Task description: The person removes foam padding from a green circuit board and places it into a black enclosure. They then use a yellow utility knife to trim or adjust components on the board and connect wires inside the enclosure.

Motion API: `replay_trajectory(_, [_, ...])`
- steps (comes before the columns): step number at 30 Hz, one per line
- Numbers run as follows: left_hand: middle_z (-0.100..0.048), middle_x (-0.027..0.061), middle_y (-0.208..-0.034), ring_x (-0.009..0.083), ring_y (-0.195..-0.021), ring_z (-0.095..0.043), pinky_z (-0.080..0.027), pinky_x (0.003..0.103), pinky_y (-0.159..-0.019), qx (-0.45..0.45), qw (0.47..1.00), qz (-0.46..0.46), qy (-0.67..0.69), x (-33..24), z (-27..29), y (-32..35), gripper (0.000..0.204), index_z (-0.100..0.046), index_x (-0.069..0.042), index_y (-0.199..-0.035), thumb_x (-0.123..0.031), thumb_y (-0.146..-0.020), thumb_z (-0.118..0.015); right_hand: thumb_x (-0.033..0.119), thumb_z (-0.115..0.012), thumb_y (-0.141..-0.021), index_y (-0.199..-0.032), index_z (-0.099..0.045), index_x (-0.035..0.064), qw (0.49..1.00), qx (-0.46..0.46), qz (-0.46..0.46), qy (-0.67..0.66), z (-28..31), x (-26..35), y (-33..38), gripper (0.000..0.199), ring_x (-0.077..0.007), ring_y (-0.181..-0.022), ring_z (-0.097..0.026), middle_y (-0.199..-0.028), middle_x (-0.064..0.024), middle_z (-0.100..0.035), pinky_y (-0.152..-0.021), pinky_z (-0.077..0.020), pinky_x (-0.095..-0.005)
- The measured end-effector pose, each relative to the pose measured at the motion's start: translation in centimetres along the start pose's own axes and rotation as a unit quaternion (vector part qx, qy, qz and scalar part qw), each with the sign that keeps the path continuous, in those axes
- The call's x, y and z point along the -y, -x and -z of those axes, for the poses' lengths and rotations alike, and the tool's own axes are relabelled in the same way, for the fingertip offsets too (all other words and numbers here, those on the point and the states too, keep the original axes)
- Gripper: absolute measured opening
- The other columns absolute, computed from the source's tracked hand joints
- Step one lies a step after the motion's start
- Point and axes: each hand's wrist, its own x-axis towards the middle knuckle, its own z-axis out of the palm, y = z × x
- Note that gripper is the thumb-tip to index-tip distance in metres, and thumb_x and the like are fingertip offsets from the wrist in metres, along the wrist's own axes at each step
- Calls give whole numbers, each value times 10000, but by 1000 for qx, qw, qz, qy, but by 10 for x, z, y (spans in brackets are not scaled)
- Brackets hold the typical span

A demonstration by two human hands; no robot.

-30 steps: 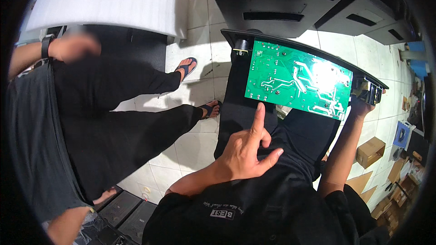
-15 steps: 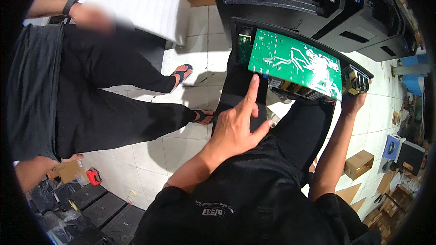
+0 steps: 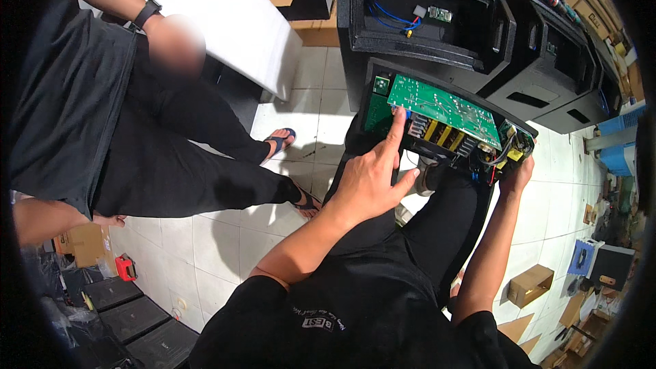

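An amplifier module rests across my thighs: a green circuit board (image 3: 444,108) on a black panel (image 3: 374,72), with yellow-wrapped parts, heat sinks and wires under the board. My left hand (image 3: 374,178) has its index finger stretched out, its tip touching the board's near left corner beside a blue part. The thumb stands apart, the other fingers curl loosely, and nothing is held. My right hand (image 3: 517,176) grips the module's right end, the fingers partly hidden behind it.
Ahead stands a black speaker cabinet (image 3: 424,44) with an opening, blue and red wires inside. Another black cabinet (image 3: 540,68) is beside it. To my left a person in black (image 3: 164,137) stands by a white-covered surface (image 3: 225,14). A cardboard box (image 3: 531,285) lies on the tiled floor.
The module has tilted, so the board's face shows less and the parts beneath it show more. My left index finger has moved slightly up and right. The view has shifted, showing more of the cabinet.
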Motion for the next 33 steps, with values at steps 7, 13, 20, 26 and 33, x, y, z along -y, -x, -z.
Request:
replay_trajectory(7, [-610, 93, -776, 299, -680, -654, -534, 416, -668, 0, 1000, -21, -18, -4, -4, 0, 1020, -81, -61, -1634, -267, -881, -738, 350, -537, -1050, -1202, -637, -7, 998, 35, 39, -18, 18, -10, -3, 401, -160, -936, -674, -1102, -64, -685, -843, -551, -325])
replay_trajectory(13, [-615, 59, -770, 182, -567, -597, -501, 342, -577, 10, 1000, -10, 23, -11, -4, 4, 1045, -59, 5, -1617, -257, -883, -755, 346, -524, -1058, -1135, -659, 0, 999, 16, 27, -3, 18, -9, -2, 379, -142, -884, -666, -1043, -49, -687, -805, -547, -303])
replay_trajectory(20, [-608, 56, -750, 141, -523, -546, -466, 295, -532, -5, 998, -28, 48, -11, -3, 4, 1048, -64, 30, -1609, -240, -883, -770, 349, -440, -1101, -1125, -670, 3, 998, 9, 53, 36, 3, -2, 1, 416, -106, -860, -642, -1012, -28, -677, -802, -533, -281])
replay_trajectory(26, [-590, 44, -727, 100, -525, -510, -440, 267, -523, -2, 996, -22, 82, -8, -1, 8, 1023, -100, 19, -1611, -209, -878, -776, 309, -467, -1083, -1098, -671, 1, 999, 18, 42, 9, 5, -3, 5, 370, -115, -863, -653, -1007, -33, -679, -805, -535, -280])
replay_trajectory(33, [-582, 21, -673, 59, -507, -471, -400, 229, -499, -52, 991, -25, 123, 1, 2, 5, 973, -144, 1, -1614, -162, -883, -765, 287, -489, -1066, -1118, -665, -21, 998, 15, 60, -8, 7, -7, 1, 359, -143, -879, -668, -1035, -53, -688, -815, -545, -300])
